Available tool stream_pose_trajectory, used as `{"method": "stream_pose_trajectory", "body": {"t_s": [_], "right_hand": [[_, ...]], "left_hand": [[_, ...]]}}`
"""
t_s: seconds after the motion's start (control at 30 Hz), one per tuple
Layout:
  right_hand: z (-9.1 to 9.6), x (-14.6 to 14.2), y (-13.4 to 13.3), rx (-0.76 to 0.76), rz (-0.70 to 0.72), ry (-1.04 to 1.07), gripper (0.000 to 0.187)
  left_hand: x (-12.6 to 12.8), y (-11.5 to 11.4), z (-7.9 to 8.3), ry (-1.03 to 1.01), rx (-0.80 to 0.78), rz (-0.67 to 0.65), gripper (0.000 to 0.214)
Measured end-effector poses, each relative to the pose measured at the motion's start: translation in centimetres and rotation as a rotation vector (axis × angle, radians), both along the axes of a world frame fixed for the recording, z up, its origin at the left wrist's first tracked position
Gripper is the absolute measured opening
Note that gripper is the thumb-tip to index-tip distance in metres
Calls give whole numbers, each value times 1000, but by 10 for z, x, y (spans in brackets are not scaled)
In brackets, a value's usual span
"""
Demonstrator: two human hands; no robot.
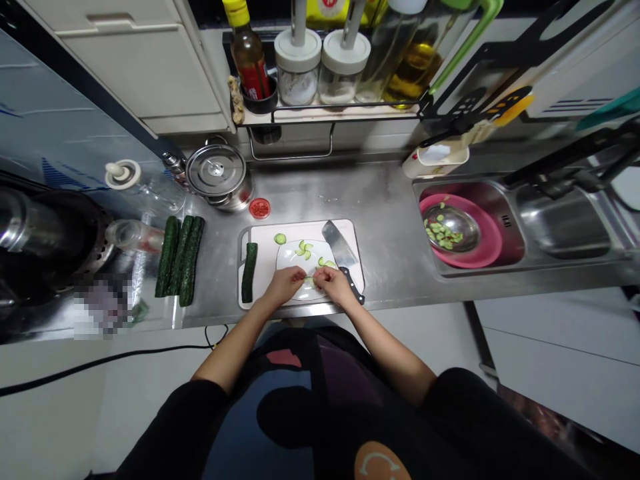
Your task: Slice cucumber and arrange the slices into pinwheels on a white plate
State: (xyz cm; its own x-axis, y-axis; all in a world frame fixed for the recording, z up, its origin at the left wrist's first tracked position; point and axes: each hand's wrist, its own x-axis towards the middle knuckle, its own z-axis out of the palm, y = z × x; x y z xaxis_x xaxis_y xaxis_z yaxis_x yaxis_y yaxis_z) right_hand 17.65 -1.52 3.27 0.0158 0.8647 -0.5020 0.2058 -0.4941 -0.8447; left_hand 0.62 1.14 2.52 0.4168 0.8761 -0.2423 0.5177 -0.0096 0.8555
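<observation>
Over a white plate (285,252), my left hand (289,284) and my right hand (334,284) are closed in a pinch, fingertips almost meeting. A thin cucumber slice (309,277) stretches between them, partly covered by the fingers. On the plate, other cucumber slices (303,250) are fanned out like a pinwheel, with a few more near my right hand. The plate rests on a white cutting board (265,236). A length of cucumber (249,273) lies at the board's left, beside a cucumber end piece (280,238). To the right lies a cleaver (341,245), its black handle close to my right wrist.
Three whole cucumbers (181,261) lie left of the board. Behind them stand a lidded steel pot (217,173) and a red lid (259,208). At right, a pink basin (487,233) with a metal bowl (467,230) sits in the sink. A condiment rack (340,113) overhangs the back.
</observation>
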Motion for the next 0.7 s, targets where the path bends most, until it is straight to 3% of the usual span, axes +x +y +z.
{"method": "stream_pose_trajectory", "body": {"t_s": [0.13,0.23,0.4,0.6,0.7], "right_hand": [[-1,-3,-5,-87,-57,-101,5],[0,-7,-7,-133,-72,-139,10],[2,-11,-8,-153,-47,-207,17],[1,-12,-3,-166,131,-319,22],[-1,-10,-2,-79,247,-472,19]], "left_hand": [[3,-2,-10,148,454,-284,21],[1,-3,-20,215,640,-430,26],[-7,-6,-34,265,724,-487,27],[-8,-5,-37,266,733,-538,30],[-10,-4,-37,223,787,-545,26]]}}
